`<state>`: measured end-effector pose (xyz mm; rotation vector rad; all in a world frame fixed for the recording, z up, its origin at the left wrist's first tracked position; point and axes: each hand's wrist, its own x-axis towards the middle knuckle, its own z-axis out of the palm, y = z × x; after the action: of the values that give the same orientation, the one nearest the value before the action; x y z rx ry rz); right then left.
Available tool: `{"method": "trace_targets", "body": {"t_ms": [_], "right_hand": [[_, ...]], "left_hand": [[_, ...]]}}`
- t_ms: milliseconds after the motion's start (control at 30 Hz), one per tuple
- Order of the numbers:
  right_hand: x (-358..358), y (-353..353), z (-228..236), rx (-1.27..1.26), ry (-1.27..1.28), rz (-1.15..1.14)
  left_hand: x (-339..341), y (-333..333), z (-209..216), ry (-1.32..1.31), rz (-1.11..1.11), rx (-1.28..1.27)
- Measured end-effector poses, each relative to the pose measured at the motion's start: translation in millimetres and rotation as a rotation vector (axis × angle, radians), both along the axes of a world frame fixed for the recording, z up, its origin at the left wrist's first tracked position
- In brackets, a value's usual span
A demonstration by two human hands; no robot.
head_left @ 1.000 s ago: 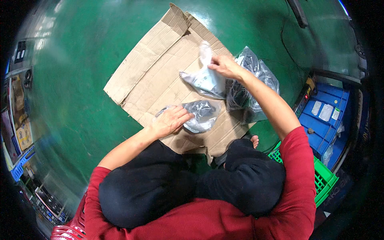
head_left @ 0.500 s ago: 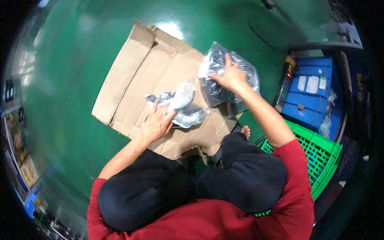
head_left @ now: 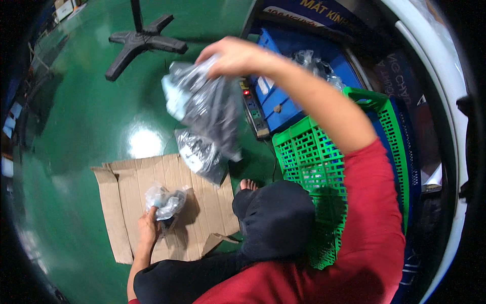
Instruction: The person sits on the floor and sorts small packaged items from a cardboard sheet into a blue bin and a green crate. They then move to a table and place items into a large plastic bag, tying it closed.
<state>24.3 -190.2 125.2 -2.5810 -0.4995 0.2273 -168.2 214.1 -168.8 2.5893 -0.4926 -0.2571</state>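
My right hand (head_left: 230, 57) is raised over the floor, fingers closed on the top of a clear plastic bag (head_left: 210, 104) with dark contents and a pale patch. Beneath it a second clear bag of dark contents (head_left: 197, 154) lies across the far right corner of a flattened cardboard sheet (head_left: 121, 202). On the left, my left hand (head_left: 148, 223) grips a smaller crumpled plastic bag (head_left: 169, 202) just over the cardboard. Pale and dark bits show through its film, too unclear to name.
A green perforated crate (head_left: 309, 147) stands by my right leg. Beyond it are a blue container (head_left: 293, 104) with clear plastic on top and a power strip (head_left: 254, 111) with a red light. A black star-shaped stand base (head_left: 142, 40) rests on the green floor.
My right hand has lifted a dark-filled bag off the cardboard's far corner, uncovering another. My left hand has closed on the small bag. The view has swung right.
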Motion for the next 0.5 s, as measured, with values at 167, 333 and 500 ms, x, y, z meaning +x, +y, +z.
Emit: {"method": "trace_targets", "body": {"t_ms": [167,333,500], "right_hand": [[-18,-141,107,-0.035,-0.216,-0.271],[-5,-288,81,-0.085,-0.305,-0.511],[-11,-412,-14,-0.423,-0.096,-0.902]], "left_hand": [[78,-56,131,-0.209,-0.006,-0.22],[175,-185,251,-0.193,-0.18,-0.485],[255,-333,276,-0.229,-0.291,-0.817]]}}
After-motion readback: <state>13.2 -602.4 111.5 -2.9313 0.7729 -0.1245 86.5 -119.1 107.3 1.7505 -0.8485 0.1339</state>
